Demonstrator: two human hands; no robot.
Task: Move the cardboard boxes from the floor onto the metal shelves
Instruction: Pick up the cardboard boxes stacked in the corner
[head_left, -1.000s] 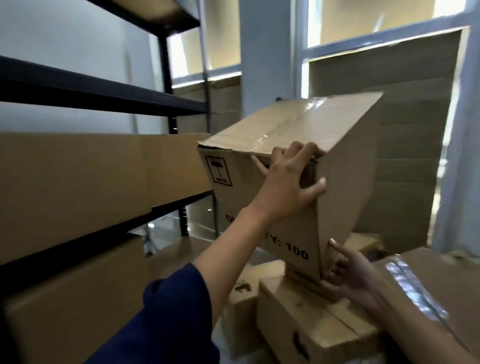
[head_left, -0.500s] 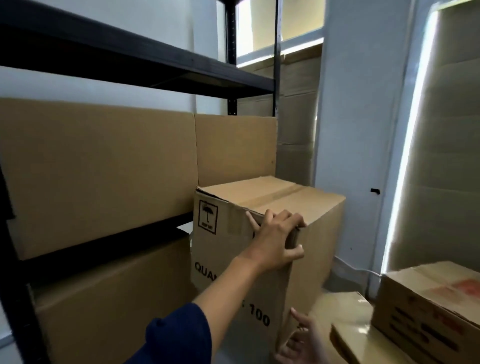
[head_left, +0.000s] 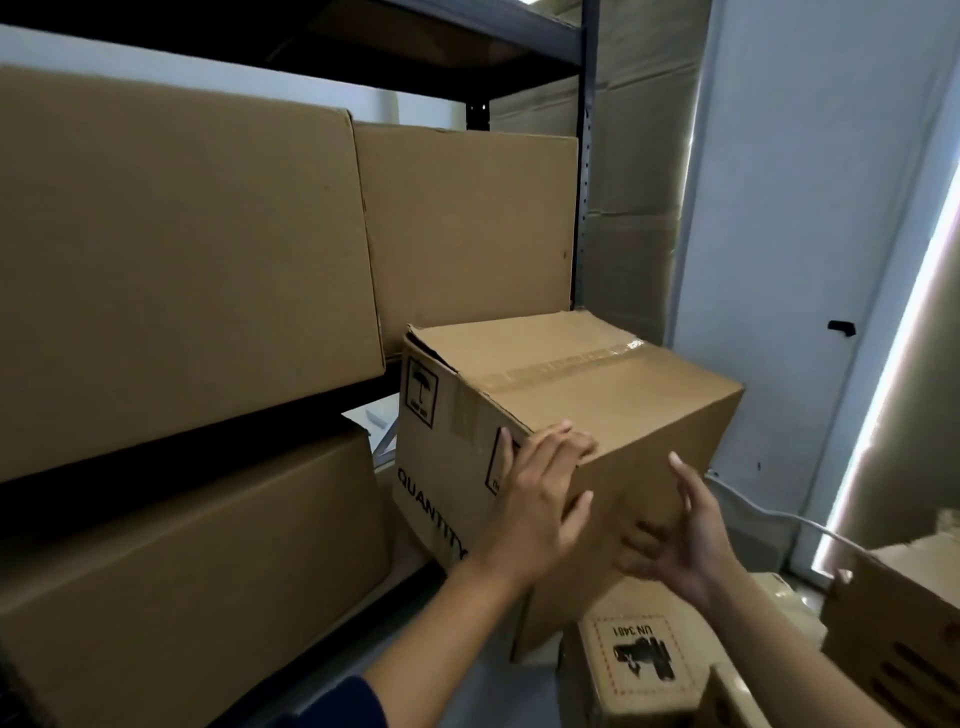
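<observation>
Shelf boxes (head_left: 182, 249) blocking left side

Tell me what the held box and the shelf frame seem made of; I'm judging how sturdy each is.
The held box looks like plain brown corrugated cardboard, matte, with a crumpled top corner, black printing and a glossy strip of clear tape along its top seam. The shelf frame looks like dark painted metal: its thin upright has a row of punched holes. The left hand and right hand hold the box.
</observation>
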